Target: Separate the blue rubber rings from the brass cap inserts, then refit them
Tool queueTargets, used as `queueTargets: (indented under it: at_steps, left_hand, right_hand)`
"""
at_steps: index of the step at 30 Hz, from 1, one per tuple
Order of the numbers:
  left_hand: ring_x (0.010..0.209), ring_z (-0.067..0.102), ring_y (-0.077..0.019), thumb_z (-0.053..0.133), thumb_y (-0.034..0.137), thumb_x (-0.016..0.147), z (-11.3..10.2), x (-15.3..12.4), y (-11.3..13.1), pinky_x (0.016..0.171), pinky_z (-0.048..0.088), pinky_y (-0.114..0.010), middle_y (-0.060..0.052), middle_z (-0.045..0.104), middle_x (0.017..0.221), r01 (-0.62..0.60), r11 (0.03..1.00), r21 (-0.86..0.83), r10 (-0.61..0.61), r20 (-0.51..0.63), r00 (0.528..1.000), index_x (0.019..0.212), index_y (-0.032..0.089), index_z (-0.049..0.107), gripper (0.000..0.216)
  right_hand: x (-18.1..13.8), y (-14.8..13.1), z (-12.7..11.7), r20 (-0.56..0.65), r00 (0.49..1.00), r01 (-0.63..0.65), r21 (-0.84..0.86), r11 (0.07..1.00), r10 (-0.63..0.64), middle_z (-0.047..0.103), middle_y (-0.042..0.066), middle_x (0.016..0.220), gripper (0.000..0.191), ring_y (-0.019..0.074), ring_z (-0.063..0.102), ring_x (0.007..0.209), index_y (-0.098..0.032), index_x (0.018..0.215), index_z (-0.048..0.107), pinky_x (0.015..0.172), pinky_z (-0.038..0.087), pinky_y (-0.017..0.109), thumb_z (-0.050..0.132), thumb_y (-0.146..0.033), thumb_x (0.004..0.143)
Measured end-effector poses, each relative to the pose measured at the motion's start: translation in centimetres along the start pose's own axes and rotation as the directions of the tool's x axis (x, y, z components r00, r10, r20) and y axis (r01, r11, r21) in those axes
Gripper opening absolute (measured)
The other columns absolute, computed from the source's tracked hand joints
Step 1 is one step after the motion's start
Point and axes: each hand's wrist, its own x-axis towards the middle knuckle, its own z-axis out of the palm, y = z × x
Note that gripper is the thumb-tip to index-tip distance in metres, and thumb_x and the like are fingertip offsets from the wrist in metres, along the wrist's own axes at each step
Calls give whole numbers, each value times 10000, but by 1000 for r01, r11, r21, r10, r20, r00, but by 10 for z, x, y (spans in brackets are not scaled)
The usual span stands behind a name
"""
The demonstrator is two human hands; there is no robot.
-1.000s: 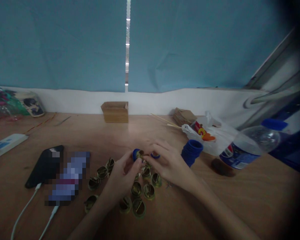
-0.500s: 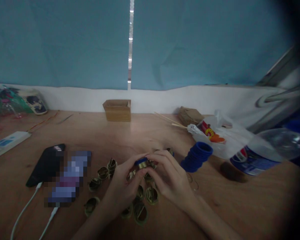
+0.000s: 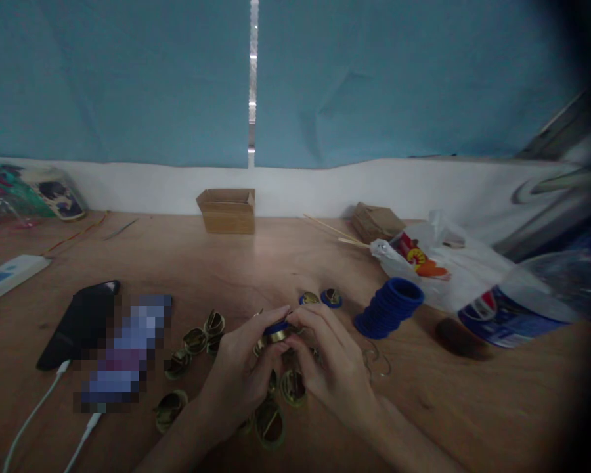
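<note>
**Blue-rimmed brass-coloured piece (image 3: 276, 334) pinched left of the blue ring stack (image 3: 389, 309)**

In the head view, my left hand (image 3: 241, 368) is clamped on the piece, thumb below and fingers above, and my right hand (image 3: 337, 361) is closed on its other end. The piece sits left of the stack, slightly nearer me, its blue band above the brass-coloured one. The stack itself leans on the desk (image 3: 473, 420). Just left of it are two blue-rimmed cups (image 3: 331, 298). Farther left and nearer me than the stack are plain brass-coloured cups (image 3: 270, 424), some partly hidden by my hands. Right of the stack is a Pepsi bottle (image 3: 512, 315); behind it, on the right, a white plastic bag (image 3: 465, 269). Well apart, behind and left, is an open cardboard box (image 3: 229, 217).
</note>
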Motion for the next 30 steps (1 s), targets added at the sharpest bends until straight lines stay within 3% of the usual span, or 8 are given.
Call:
queueTargets:
  at_steps: [5,10,15,19,24,30]
  left_hand:
    - [1050,696,-194,546,57,870,0,2,0,916,555,-315,-87,725,1174,-46,998,42,47,-23,999,1242,197,586,399]
    - [987,712,-174,554,88,889,-1,4,5,829,575,-266,-65,739,1119,5,1000,16,-5,7,1000,1242,216,583,376]
    - [1126,651,-194,539,111,913,0,4,2,945,541,-332,-90,671,1250,2,999,40,-2,15,1000,1328,226,499,432]
    - [1243,565,-222,565,89,901,-4,5,1,1017,501,-378,-112,580,1343,-113,981,156,130,-106,986,1259,228,528,387]
    - [1042,665,-183,602,44,872,-7,7,3,918,564,-315,-79,664,1121,-212,931,299,262,-140,955,1117,217,594,300]
    - [1071,692,-205,626,39,857,-3,3,0,922,579,-308,-109,706,1173,-238,888,394,331,-188,925,1115,200,580,308]
  right_hand:
    - [1,1,-4,56,998,5,-2,1000,-5,620,59,963,245,219,605,898,-223,1064,522,761,532,381,527,-59,883]
    - [3,0,-8,116,992,-41,5,999,41,591,83,1049,224,229,579,960,-205,1057,515,802,522,397,517,-61,887]
    - [5,3,-7,188,982,-23,-4,1000,23,569,100,1094,207,236,565,1003,-193,1054,499,832,525,410,467,-58,900]
    - [7,3,-9,184,982,-27,-9,1000,28,553,110,1135,199,219,587,1015,-200,1089,488,823,551,371,449,-81,935]
    - [8,4,-13,141,990,-17,-57,998,25,596,98,1080,156,216,638,951,-215,1062,495,763,579,350,476,-110,948]
    - [6,3,-9,51,998,23,-56,998,-20,615,96,1079,231,214,642,992,-209,1099,511,812,586,352,540,-77,912]
